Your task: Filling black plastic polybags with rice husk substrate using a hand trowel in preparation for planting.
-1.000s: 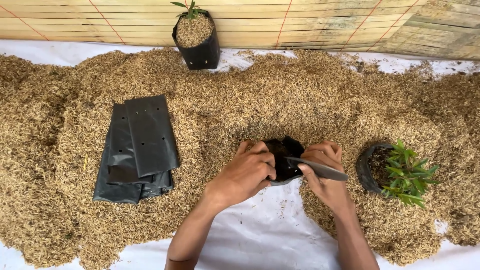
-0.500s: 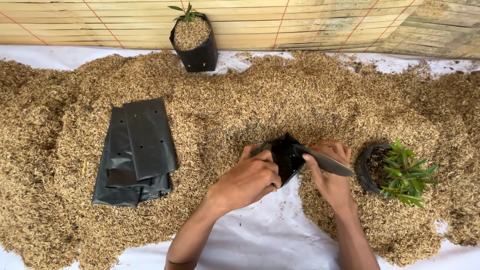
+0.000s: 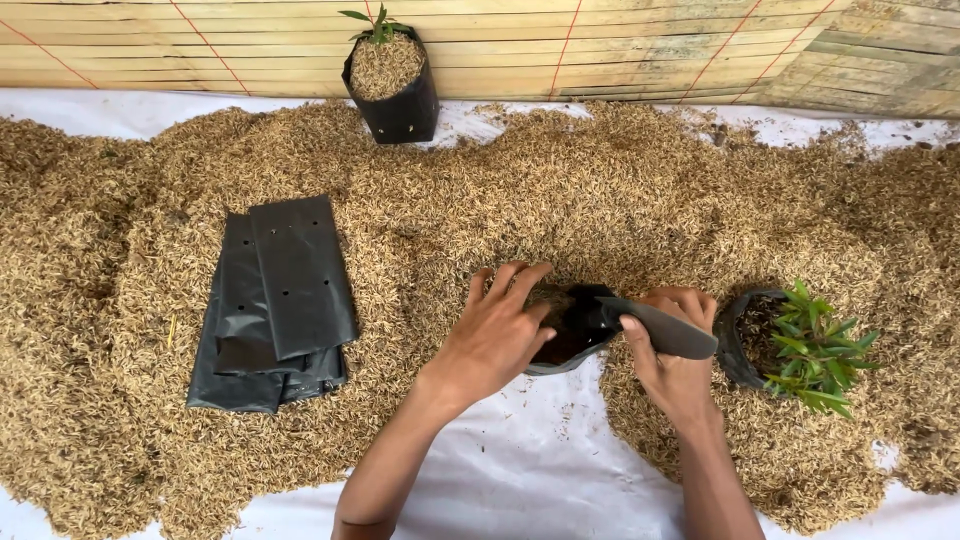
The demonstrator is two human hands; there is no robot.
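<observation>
Small black grow bag [image 3: 575,330] at the near edge of the husk heap [image 3: 600,190], lying tilted with its mouth held open, some husk visible inside near the rim, the depth dark and hard to make out. Left hand [image 3: 495,335] laid over the bag's left side, fingers spread and cupped around husk at the mouth. Right hand [image 3: 675,355] pinching the bag's flattened black lip between thumb and fingers, stretched toward the right. Just right, a second black bag [image 3: 740,335] half sunk in husk, holding a green leafy seedling [image 3: 815,350], its soil mostly hidden by leaves. Well left, a stack of flat empty black bags [image 3: 275,300] on the husk. Far back against the bamboo mat [image 3: 620,45], an upright black bag [image 3: 392,85] filled with husk and a small sprout. White sheet [image 3: 540,460] under both forearms, elbows cut off below.
</observation>
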